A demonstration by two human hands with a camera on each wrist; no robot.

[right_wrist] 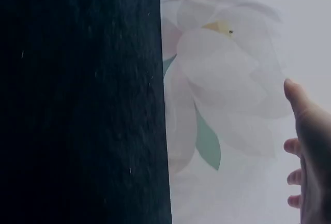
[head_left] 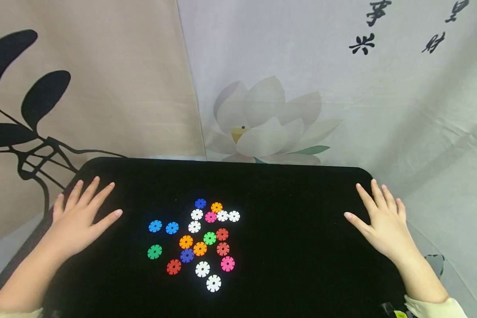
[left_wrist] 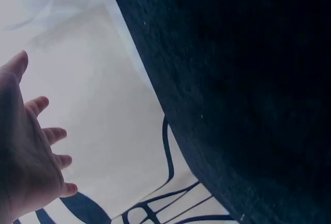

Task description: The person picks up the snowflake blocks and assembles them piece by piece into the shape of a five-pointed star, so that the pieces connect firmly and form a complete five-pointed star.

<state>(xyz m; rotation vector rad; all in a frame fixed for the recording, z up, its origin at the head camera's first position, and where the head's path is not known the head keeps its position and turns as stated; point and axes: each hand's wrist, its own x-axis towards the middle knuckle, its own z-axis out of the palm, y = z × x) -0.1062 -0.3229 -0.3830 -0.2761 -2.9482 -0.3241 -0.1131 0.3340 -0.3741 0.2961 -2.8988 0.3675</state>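
Note:
Both hands hold nothing, their fingers spread. In the head view the left hand (head_left: 76, 221) is at the left side of the black table, thumb towards the middle; its palm side shows in the left wrist view (left_wrist: 28, 151). At the table's right side is the right hand (head_left: 385, 225), also seen at the edge of the right wrist view. Several notched plastic discs lie flat left of centre, among them a light blue disc (head_left: 155, 226), a green disc (head_left: 154, 251), a red disc (head_left: 173, 266), a white disc (head_left: 213, 283) and a pink disc (head_left: 228, 263). The light blue and green ones are nearest the left hand.
The black tabletop (head_left: 302, 247) has rounded far corners. Behind it hangs a pale curtain (head_left: 143, 88) printed with a lotus (head_left: 270, 123), dark leaves and characters. A small dark object with a yellow-green patch (head_left: 400, 314) shows beside the right sleeve (head_left: 435, 308).

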